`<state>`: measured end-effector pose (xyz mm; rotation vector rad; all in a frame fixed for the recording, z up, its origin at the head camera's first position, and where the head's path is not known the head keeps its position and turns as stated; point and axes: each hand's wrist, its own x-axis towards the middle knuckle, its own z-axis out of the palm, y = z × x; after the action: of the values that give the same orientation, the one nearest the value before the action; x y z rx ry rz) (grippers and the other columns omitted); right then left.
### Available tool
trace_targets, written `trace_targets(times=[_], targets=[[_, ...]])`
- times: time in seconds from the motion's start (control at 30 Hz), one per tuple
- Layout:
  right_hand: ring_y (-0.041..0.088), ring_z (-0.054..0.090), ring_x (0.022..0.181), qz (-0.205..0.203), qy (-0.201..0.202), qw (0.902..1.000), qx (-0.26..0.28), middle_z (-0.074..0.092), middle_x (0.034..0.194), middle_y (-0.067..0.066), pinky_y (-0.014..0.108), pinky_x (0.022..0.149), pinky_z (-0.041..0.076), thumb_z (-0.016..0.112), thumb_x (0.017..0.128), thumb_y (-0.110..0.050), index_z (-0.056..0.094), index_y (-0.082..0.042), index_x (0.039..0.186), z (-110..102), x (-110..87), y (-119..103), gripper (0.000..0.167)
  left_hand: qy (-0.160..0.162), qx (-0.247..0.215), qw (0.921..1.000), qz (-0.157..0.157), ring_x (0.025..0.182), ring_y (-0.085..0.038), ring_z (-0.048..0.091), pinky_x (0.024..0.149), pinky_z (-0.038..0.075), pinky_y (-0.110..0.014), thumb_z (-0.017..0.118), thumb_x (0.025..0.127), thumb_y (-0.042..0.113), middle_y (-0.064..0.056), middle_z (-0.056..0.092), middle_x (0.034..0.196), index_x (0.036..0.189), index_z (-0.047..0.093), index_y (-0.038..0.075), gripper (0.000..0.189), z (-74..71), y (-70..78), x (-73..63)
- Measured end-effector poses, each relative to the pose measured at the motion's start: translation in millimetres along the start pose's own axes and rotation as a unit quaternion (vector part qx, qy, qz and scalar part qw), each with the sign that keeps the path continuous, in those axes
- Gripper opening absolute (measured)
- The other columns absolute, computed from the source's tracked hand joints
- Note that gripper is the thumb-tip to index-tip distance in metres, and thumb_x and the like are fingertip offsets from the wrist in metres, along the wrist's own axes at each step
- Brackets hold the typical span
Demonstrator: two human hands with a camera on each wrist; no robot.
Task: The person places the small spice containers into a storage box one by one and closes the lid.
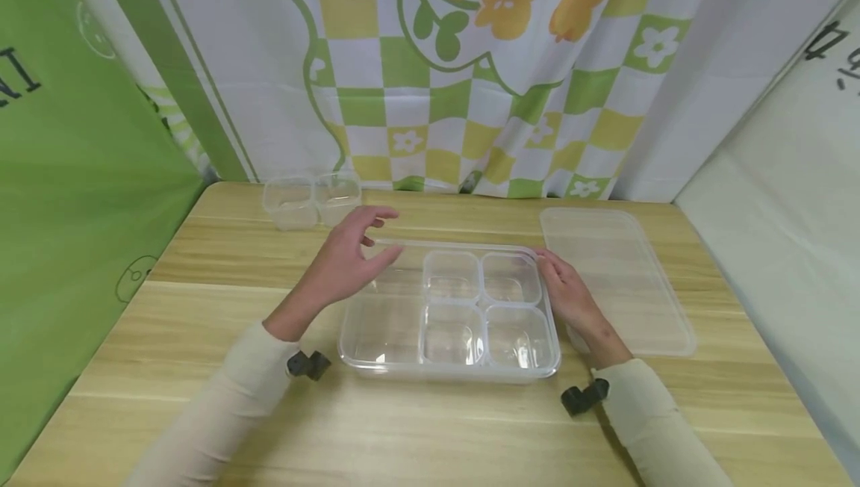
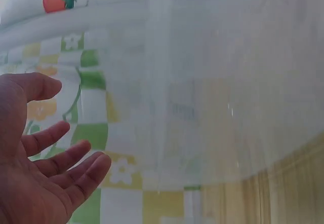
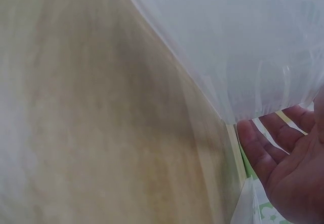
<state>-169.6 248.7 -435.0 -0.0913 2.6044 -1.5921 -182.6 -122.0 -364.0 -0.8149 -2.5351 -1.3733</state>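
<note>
A clear rectangular plastic box stands on the wooden table. Several small square clear cups fill its right part, while the left part of its floor is bare. My left hand hovers over the box's back left side, thumb and fingers spread apart with nothing between them; the left wrist view shows the same loose hand. At the back right corner, my right hand touches the box's side. Its fingers look fairly straight against the box in the right wrist view; the thumb is mostly out of sight there.
Two more small clear cups stand side by side at the table's back left. A flat translucent lid lies right of the box, partly behind my right wrist. A checked curtain hangs along the table's back edge.
</note>
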Motion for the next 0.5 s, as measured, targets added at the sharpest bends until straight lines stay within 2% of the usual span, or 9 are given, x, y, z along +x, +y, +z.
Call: trace_targets(times=[0.2, 0.33, 0.5], targets=[[0.039, 0.048, 0.134, 0.004, -0.004, 1.0, -0.002, 0.054, 0.144, 0.023, 0.059, 0.115, 0.032, 0.029, 0.113, -0.044, 0.05, -0.006, 0.15, 0, 0.8, 0, 0.057, 0.047, -0.058, 0.9964, -0.039, 0.124, -0.038, 0.055, 0.092, 0.053, -0.046, 0.071, 0.097, 0.009, -0.02, 0.058, 0.136, 0.134, 0.058, -0.004, 0.041, -25.5, -21.6, -4.0], [0.04, 0.048, 0.134, 0.003, -0.003, 1.0, -0.006, 0.055, 0.143, 0.023, 0.059, 0.115, 0.032, 0.029, 0.113, -0.044, 0.051, -0.006, 0.149, -1, 0.9, 1, 0.057, 0.085, -0.033, 0.9949, -0.044, 0.123, -0.04, 0.055, 0.092, 0.051, -0.048, 0.071, 0.097, 0.008, -0.02, 0.058, 0.135, 0.133, 0.058, -0.006, 0.04, -40.3, -37.5, -6.5], [0.039, 0.047, 0.135, -0.001, -0.002, 0.9999, -0.012, 0.054, 0.144, 0.023, 0.059, 0.115, 0.031, 0.029, 0.113, -0.042, 0.052, -0.006, 0.149, -1, 0.0, 0, 0.056, 0.127, 0.028, 0.99, -0.056, 0.123, -0.039, 0.054, 0.094, 0.05, -0.053, 0.073, 0.097, 0.014, -0.02, 0.059, 0.134, 0.133, 0.059, -0.004, 0.043, -58.5, -57.7, -9.8]])
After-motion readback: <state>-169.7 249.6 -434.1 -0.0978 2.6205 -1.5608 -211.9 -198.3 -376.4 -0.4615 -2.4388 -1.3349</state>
